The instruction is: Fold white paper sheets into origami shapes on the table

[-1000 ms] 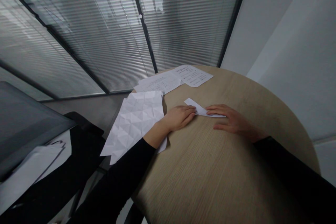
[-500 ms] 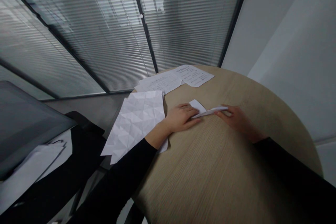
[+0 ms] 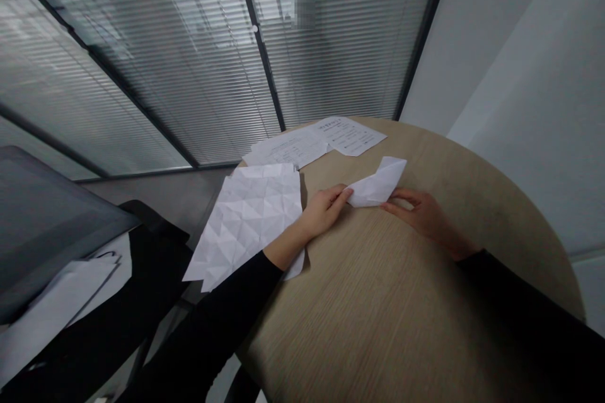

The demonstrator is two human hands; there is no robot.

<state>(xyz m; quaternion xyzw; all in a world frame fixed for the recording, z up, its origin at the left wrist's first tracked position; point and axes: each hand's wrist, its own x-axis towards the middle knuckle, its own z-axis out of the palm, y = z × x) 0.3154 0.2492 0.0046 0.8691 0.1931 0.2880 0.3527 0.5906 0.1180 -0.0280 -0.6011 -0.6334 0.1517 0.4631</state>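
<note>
**Steady the left end, line up the right edge**

Well left of the folded paper (image 3: 378, 184): loose sheets (image 3: 78, 289) on a chair (image 3: 57, 220). Less far left of it: creased paper (image 3: 248, 217), partly overhanging the table (image 3: 425, 315). Best to lift the left forearm slightly, to avoid dragging that pile. Beyond and left of the folded paper: printed sheets (image 3: 309, 141), better left undisturbed.

At the folded paper's left end: left hand (image 3: 324, 209), fingers curled nearly closed, thumb on top, pinching that end. Hold firmly enough to stop slipping, lightly enough to avoid fresh wrinkles.

Between both hands: the folded paper itself, right part angled upward; impossible to tell whether touching the table underneath. Probably springy along the folds, so match edges before pressing any crease.

Just right of the folded paper: right hand (image 3: 423, 217), loosely curved, thumb and forefinger nearly meeting at the lower right edge. Unclear whether pinching or merely touching. Guide gently there; avoid pulling against the left.
</note>
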